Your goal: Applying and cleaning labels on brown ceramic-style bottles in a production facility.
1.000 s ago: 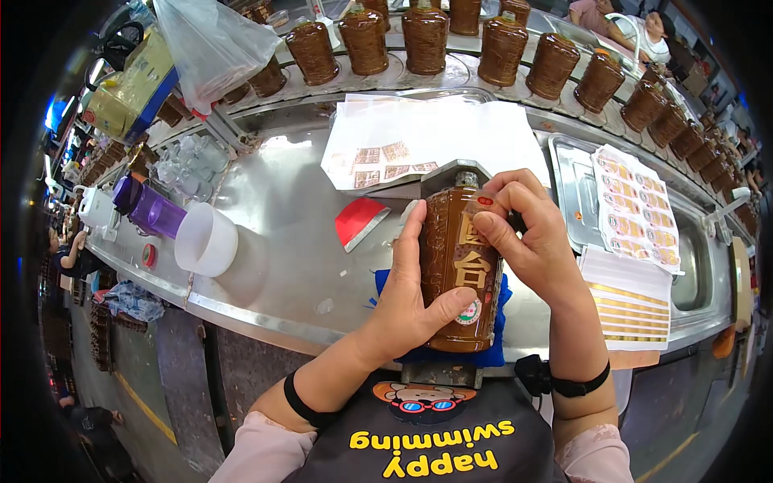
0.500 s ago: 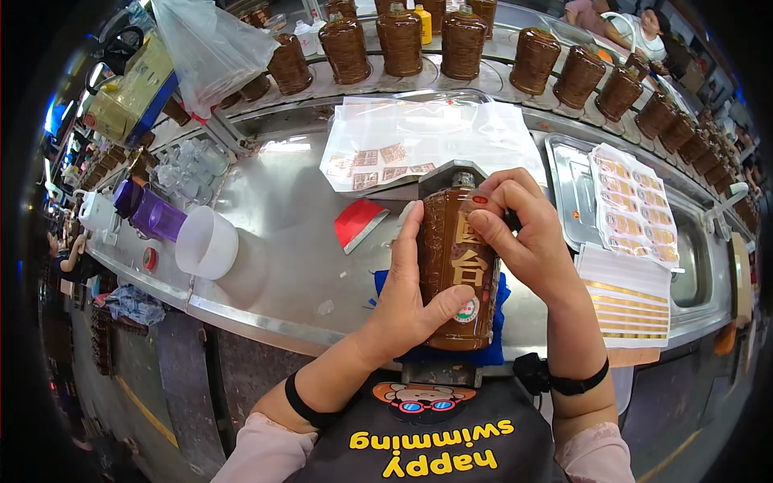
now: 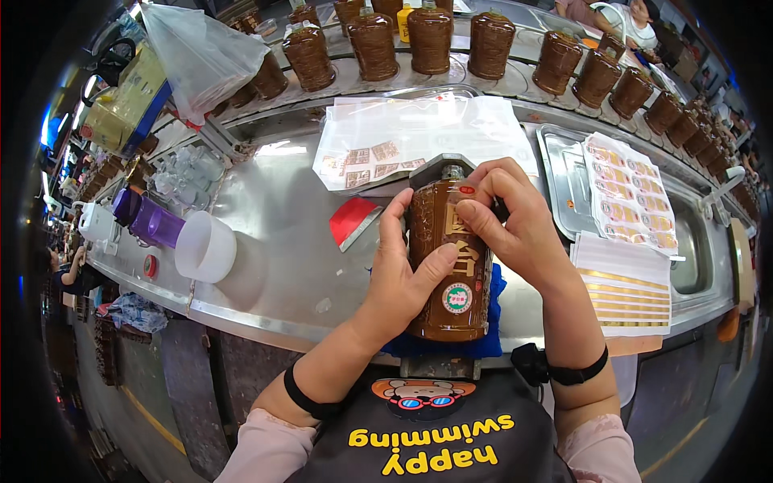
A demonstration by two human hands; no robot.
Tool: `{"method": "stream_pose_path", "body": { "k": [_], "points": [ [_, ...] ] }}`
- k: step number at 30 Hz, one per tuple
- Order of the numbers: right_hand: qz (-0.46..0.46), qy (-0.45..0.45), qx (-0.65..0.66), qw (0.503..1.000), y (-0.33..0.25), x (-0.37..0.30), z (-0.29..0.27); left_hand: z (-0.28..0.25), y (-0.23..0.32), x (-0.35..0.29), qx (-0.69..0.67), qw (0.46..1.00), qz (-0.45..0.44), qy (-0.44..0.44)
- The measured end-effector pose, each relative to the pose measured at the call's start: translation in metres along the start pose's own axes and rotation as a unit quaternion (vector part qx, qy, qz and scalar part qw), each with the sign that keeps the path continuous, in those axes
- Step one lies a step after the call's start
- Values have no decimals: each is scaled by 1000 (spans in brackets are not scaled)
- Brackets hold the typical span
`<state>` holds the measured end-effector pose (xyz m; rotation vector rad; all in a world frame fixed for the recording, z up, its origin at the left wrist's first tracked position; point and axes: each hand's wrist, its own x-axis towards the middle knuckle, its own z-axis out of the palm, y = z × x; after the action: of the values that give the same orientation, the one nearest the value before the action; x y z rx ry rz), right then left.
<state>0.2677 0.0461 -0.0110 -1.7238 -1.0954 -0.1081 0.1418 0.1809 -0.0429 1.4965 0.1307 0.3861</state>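
Observation:
A brown glass bottle [image 3: 439,310] with gold lettering and a round green-and-white label [image 3: 457,298] lies tilted on a blue cloth [image 3: 491,342] in front of me. My left hand [image 3: 403,270] grips its left side, fingers along the edge and thumb across the front. At the bottle's upper right, my right hand [image 3: 511,221] is bent in a pinch. Thumb and index finger meet beside a small red oval sticker [image 3: 467,191] on the bottle's shoulder. Just past the bottle's neck, a white backing sheet [image 3: 459,125] carries several small brown-printed stickers [image 3: 357,156].
Brown bottles [image 3: 431,44] line the conveyor beyond the steel bench. A red-and-silver piece [image 3: 353,221], a white tub [image 3: 205,245] and a purple bottle [image 3: 157,221] stand left. Right are a steel tray [image 3: 555,177], a label sheet [image 3: 632,193], gold strips [image 3: 624,298] and a sink [image 3: 692,266].
My left hand has slid up the bottle, its thumb leaving the round label. The right hand keeps its pinch by the red sticker. Bottles on the conveyor have moved right.

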Motion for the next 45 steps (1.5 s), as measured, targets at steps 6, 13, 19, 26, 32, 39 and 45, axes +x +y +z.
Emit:
{"method": "stream_pose_path", "body": {
  "k": [6, 13, 19, 26, 32, 39, 45],
  "points": [
    [33, 47, -21, 998, -7, -12, -10, 0, -2, 0, 23, 1000, 13, -2],
    [2, -31, -85, 996, -25, -79, -17, -3, 1, 2, 9, 999, 29, -13],
    [-38, -58, -97, 993, -25, -92, -7, -6, -1, 0, -17, 999, 19, -19],
    [-57, -66, -92, 992, -23, -95, -6, -8, -5, 5, 14, 1000, 20, -14],
    [-22, -35, -52, 998, -18, -102, -8, -4, 0, 6, 0, 1000, -2, -16],
    [13, 13, -47, 999, -11, -70, -16, -3, -1, 3, 88, 996, 16, -23],
    [34, -13, -72, 997, -5, -24, -12, -3, -3, 0, 124, 992, 2, -21]
  ]
}}
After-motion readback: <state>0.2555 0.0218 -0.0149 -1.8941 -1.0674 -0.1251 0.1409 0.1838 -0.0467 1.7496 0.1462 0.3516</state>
